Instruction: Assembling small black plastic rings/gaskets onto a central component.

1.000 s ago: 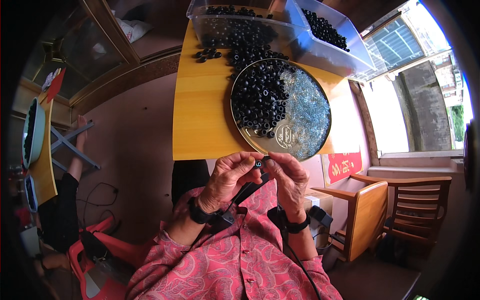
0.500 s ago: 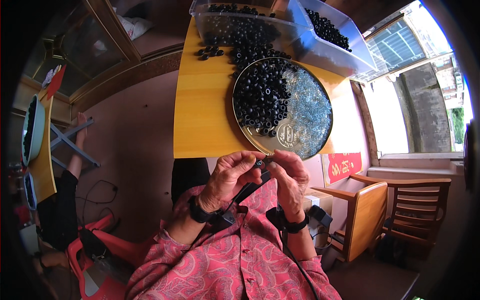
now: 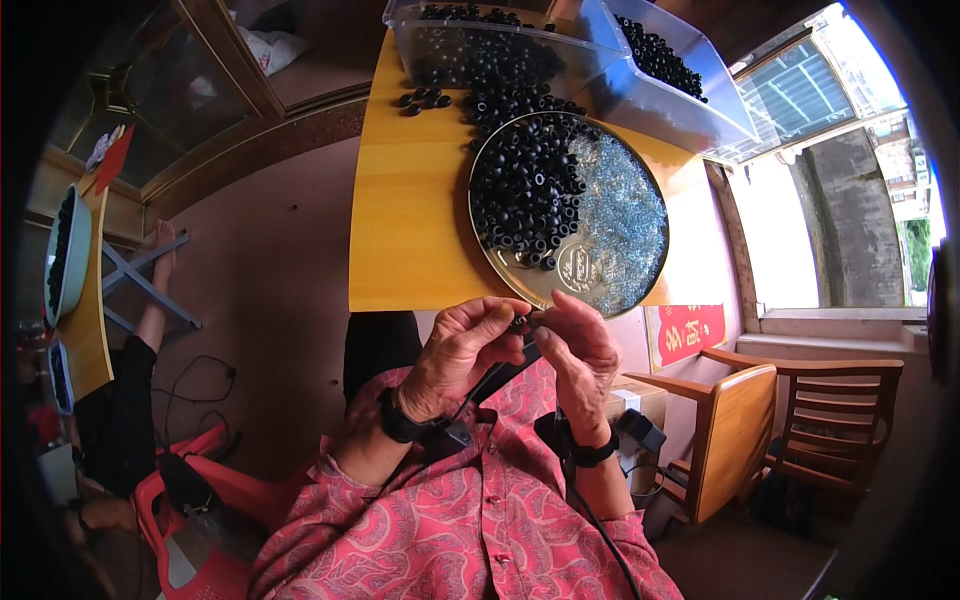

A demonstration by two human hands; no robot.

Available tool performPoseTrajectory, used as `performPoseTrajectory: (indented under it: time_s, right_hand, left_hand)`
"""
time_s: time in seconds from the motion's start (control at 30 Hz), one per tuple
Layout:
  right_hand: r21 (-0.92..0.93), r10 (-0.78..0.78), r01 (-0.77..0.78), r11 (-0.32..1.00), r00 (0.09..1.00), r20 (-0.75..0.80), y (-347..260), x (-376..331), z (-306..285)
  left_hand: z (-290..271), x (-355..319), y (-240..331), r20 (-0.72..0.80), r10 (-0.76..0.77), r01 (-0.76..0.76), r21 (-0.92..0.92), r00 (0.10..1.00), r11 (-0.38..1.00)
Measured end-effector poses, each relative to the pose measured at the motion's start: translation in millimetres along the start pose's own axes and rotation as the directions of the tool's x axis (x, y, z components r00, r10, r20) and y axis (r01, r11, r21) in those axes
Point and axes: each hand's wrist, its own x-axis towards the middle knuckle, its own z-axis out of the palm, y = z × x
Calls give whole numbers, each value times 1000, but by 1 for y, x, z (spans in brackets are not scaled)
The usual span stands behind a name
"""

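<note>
My left hand (image 3: 462, 345) pinches a small black ring-shaped part (image 3: 519, 323) between thumb and fingers, just in front of the table's near edge. Fingertips of my right hand (image 3: 580, 350) meet it from the other side, closed; whatever they hold is too small and hidden to name. Just beyond both hands lies a round metal tray (image 3: 578, 268) with a shiny rim. Its left part carries a heap of black ring-shaped parts (image 3: 525, 190), and its right part many tiny clear-blue pieces (image 3: 622, 220).
The tray rests on a yellow wooden table (image 3: 400, 230). More black parts spill behind it from a clear plastic bin (image 3: 500, 50); another clear bin (image 3: 665, 105) stands at far right. A wooden chair (image 3: 735, 430) is on my right, a red plastic chair (image 3: 215, 480) and another person's leg (image 3: 150, 290) left.
The fingertips of my right hand have shifted slightly, and the black part has turned a little between the fingers. Both hands stay at the same place before the tray.
</note>
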Motion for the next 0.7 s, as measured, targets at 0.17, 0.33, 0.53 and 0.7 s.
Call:
performPoseTrajectory:
  time_s: [0.17, 0.33, 0.53, 0.7]
  right_hand:
    - [6, 4, -4, 1000, 1000, 7, -1, 0, 1]
    - [-21, -6, 7, 1000, 999, 34, 1, 0, 0]
    - [-29, 20, -19, 999, 999, 31, 1, -1, 0]
    - [-63, 9, -8, 998, 1000, 26, 2, -1, 0]
  left_hand:
    - [2, -1, 1, -6, -2, 2, 21, 1000, 1000]
    - [2, -2, 1, 3, -3, 3, 27, 1000, 1000]
    - [3, -3, 1, -14, 3, -2, 44, 1000, 999]
    - [3, -2, 0, -55, 20, -17, 46, 998, 999]
